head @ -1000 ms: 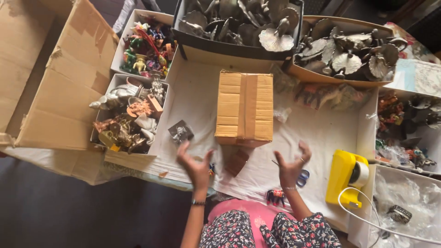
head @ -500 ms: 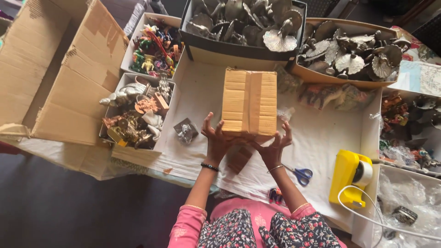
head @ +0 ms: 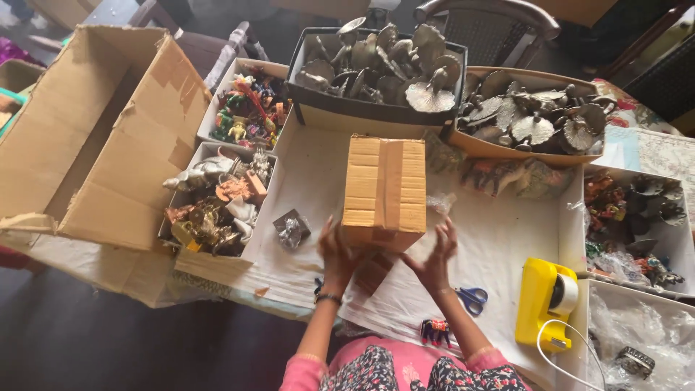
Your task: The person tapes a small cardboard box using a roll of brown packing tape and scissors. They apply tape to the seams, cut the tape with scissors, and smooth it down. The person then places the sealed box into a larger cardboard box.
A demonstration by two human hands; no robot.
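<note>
A small sealed brown cardboard box (head: 384,187) with tape along its top stands on the white sheet (head: 499,239) in the middle of the table. My left hand (head: 337,253) is at its near left corner, fingers spread, touching the near face. At the near right corner is my right hand (head: 434,255), also spread, fingertips just right of the box edge. Neither hand closes around anything.
A large open cardboard carton (head: 108,137) lies left. Trays of colourful figurines (head: 246,108) and metal figurines (head: 213,210) sit beside it. Boxes of metal pieces (head: 376,65) (head: 532,116) stand behind. Blue scissors (head: 470,297), a yellow tape dispenser (head: 546,304) and a foil-wrapped item (head: 292,230) lie near.
My hands went from raised and apart to pressing on the box's near face, and now sit at its near corners with fingers spread. The box has stayed in place.
</note>
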